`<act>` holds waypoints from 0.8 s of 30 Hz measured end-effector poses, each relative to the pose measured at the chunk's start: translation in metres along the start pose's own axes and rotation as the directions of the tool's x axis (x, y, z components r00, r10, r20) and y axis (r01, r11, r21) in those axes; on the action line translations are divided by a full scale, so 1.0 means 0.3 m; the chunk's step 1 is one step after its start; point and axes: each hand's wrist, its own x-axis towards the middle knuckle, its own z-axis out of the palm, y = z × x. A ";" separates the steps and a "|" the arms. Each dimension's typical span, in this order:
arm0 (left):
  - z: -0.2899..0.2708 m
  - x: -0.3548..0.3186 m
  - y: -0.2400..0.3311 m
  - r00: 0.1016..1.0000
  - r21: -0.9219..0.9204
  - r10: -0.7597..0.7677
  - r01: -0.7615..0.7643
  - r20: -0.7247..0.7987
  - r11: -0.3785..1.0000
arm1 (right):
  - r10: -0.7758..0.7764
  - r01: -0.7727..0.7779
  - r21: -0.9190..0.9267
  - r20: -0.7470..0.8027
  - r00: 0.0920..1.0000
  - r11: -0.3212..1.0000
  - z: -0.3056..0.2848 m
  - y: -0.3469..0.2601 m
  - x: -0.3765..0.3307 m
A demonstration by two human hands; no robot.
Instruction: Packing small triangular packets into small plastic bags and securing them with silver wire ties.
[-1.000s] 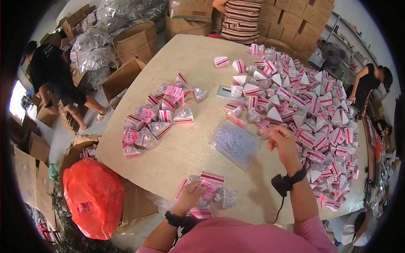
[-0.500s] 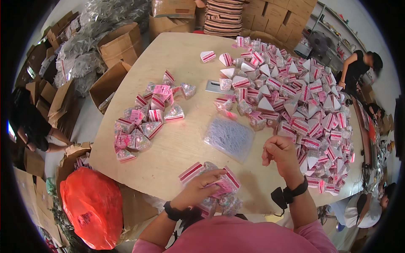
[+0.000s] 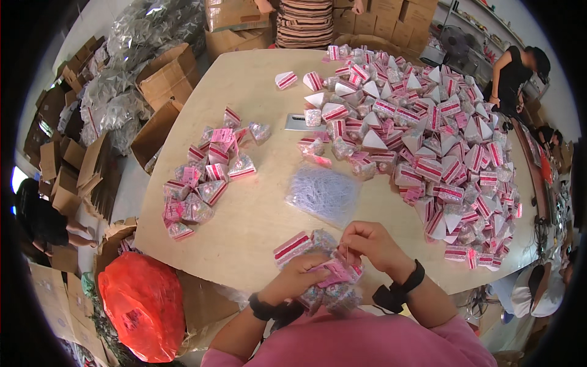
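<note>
Wooden table (image 3: pixel 257 79) edge: left hand (image 3: pixel 299 278) cradles a wedge-shaped packet (image 3: pixel 333 272), right hand (image 3: pixel 370 244) fingers pinching its top; loose grip could drop it.

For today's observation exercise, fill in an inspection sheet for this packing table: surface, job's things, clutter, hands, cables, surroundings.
Surface: pale wooden table, rounded corners.
Job's things: small clear packet with a pink tag held over the near edge; pink-and-white striped box beside it.
Clutter: large heap of wedge boxes on the right; smaller pile of filled packets on the left; bag of thin ties in the middle.
Hands: left hand cradles the packet; right hand pinches its top.
Cables: nothing seen.
Surroundings: cardboard cartons, orange bag, other people nearby.
</note>
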 end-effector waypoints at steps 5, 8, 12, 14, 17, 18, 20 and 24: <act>0.039 -0.018 -0.003 0.982 -0.080 -0.113 0.102 -0.150 0.992 | 0.027 -0.063 0.306 0.122 0.992 0.950 -0.122 0.017 -0.006; 0.049 -0.035 -0.071 0.965 -0.082 -0.114 0.098 -0.236 0.992 | 0.043 -0.056 0.297 0.048 0.998 0.953 -0.148 0.000 -0.009; 0.056 -0.062 -0.055 0.949 -0.056 -0.137 0.126 -0.283 0.990 | -0.043 0.066 0.241 -0.100 0.994 0.968 -0.187 0.015 -0.011; 0.047 -0.089 -0.103 0.930 0.002 -0.153 0.163 -0.334 0.987 | -0.083 0.104 0.140 -0.154 0.985 0.985 -0.194 0.002 -0.018; 0.027 -0.111 -0.126 0.923 0.012 -0.163 0.178 -0.350 0.984 | -0.115 0.115 -0.010 -0.218 0.969 0.993 -0.176 -0.060 -0.036; 0.020 -0.121 -0.129 0.925 0.004 -0.171 0.184 -0.340 0.983 | -0.125 0.119 -0.038 -0.263 0.957 0.992 -0.167 -0.088 -0.035; 0.007 -0.140 -0.162 0.929 -0.028 -0.153 0.153 -0.337 0.988 | -0.160 0.147 -0.067 -0.312 0.937 0.987 -0.153 -0.127 -0.011; -0.001 -0.196 -0.141 0.919 -0.089 -0.190 0.169 -0.346 0.982 | -0.273 0.252 -0.105 -0.361 0.891 0.962 -0.130 -0.223 0.043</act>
